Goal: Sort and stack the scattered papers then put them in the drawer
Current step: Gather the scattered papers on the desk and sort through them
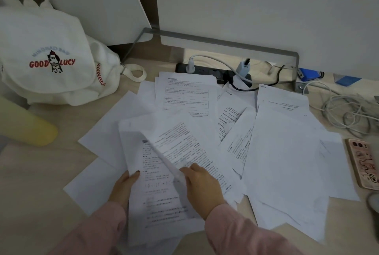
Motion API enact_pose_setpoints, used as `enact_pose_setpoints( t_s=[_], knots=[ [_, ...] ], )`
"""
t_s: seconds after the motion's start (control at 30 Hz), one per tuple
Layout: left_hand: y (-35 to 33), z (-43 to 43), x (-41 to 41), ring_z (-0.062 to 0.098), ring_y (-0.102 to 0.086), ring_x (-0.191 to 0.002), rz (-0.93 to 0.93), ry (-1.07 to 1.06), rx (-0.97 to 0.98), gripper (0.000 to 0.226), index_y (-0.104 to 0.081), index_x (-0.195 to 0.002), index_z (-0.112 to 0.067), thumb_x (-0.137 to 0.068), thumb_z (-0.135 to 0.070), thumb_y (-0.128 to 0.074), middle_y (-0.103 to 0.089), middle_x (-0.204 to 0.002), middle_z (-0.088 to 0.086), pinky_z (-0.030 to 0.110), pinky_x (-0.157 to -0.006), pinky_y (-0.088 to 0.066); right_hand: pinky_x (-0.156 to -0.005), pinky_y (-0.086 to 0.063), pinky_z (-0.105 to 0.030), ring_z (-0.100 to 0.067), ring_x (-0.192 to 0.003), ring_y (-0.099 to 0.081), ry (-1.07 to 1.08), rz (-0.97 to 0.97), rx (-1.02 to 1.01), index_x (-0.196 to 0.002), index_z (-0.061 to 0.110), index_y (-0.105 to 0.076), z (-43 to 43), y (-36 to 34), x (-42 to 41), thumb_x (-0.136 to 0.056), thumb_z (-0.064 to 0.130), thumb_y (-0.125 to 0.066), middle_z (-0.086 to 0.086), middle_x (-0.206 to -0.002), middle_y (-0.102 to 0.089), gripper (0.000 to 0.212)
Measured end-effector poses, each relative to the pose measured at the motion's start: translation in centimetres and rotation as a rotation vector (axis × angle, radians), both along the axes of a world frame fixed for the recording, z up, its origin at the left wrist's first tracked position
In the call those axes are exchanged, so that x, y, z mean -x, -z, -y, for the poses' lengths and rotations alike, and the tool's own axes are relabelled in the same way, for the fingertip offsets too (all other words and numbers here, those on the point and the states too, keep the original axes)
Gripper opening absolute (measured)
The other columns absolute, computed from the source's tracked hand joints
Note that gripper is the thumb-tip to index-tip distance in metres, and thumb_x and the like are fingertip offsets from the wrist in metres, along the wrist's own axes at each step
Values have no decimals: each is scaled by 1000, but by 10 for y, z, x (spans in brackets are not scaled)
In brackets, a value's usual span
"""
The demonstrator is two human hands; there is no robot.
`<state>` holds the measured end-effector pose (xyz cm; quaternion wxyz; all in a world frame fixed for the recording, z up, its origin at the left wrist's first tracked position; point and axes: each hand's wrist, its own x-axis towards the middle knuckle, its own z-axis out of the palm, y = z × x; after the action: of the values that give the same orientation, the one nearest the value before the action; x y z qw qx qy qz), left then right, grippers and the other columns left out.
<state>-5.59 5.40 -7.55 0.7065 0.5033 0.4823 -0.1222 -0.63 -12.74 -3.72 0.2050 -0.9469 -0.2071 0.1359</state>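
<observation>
Left hand [125,185]: grips the left edge of a near sheet [158,205], thumb on top and fingers curled under. Right hand [202,188]: pinches the lower end of a lifted sheet [184,146]; its fingertips are hidden behind the paper. Both wrists are in pink sleeves [242,232].

Near sheet: long axis runs from the person toward the wall, leaning slightly left. The printed lines read upright from here. Its bottom edge is lost among other sheets.

Lifted sheet: turned so the text lines run steeply, long axis on a diagonal. Its left edge is a motion-blurred streak, and it overlaps the near sheet's upper right.

Scattered papers [287,152]: white, mostly printed, some faces blank. They are fanned over the desk [47,174] at mixed angles and overlap one another from centre to right. A boxed-text sheet [185,95] lies furthest back, upright to the viewer, with its top edge just beside a black power strip [205,69]. All print is too small to read.

Left: a white canvas bag [51,60] marked GOOD LUCY. Near it is a blurred yellow cylinder [28,129] that I cannot identify. Right: coiled grey cables [348,115], and a phone [364,164] in a pinkish case, cut off at the frame edge, just beside the outermost sheets.
</observation>
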Motion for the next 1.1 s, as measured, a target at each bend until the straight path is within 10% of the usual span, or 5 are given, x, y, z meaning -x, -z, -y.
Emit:
enact_pose_setpoints(
  t_s=[0.27, 0.4, 0.63, 0.87, 1.1],
  knots=[
    [-9, -19, 0, 27, -64, -83, 67, -30, 233, 32, -51, -123, 2, -93, -7, -44, -67, -100, 17, 38, -77, -47, -70, -36, -20, -13, -81, -45, -79, 360, -245, -86, 18, -72, 18, -9, -21, -68, -9, -64, -1, -79, -65, 34],
    [-21, -27, -14, 1, -54, -29, 70, 103, 156, 34, -62, -35, -3, -35, -12, -94, -59, -36, 7, 13, -42, -44, -108, -24, -41, -23, -112, -44, 5, 362, -175, -66, 25, -66, 43, 7, -26, -71, 1, -56, -2, -105, -64, 26],
    [-7, -51, -5, 34, -48, -124, -70, 12, 265, 46, -47, -133, -7, -96, -35, -38, -55, -128, 17, 47, -108, -32, -117, -12, -40, -21, -129, -42, 33, 94, -165, -62, 28, -57, 75, 30, -27, -76, 9, -50, 11, -126, -51, 25],
    [-12, -29, -5, 24, -63, -93, 40, 224, -82, 31, -56, -113, -18, -84, -19, -65, -66, -95, 0, 38, -87, -48, -98, -27, -2, -7, -121, -44, 130, -241, -320, -80, 8, -67, 39, 26, -37, -82, -14, -40, 11, -129, -47, 36],
    [-14, -23, 6, 27, -59, -96, 104, 178, -177, 31, -51, -115, -17, -87, -6, -58, -62, -103, 8, 38, -89, -44, -87, -40, -8, -13, -110, -56, 275, -286, -453, -112, 36, -50, 16, 19, -49, -87, -12, -32, 7, -128, -46, 57]
  ],
)
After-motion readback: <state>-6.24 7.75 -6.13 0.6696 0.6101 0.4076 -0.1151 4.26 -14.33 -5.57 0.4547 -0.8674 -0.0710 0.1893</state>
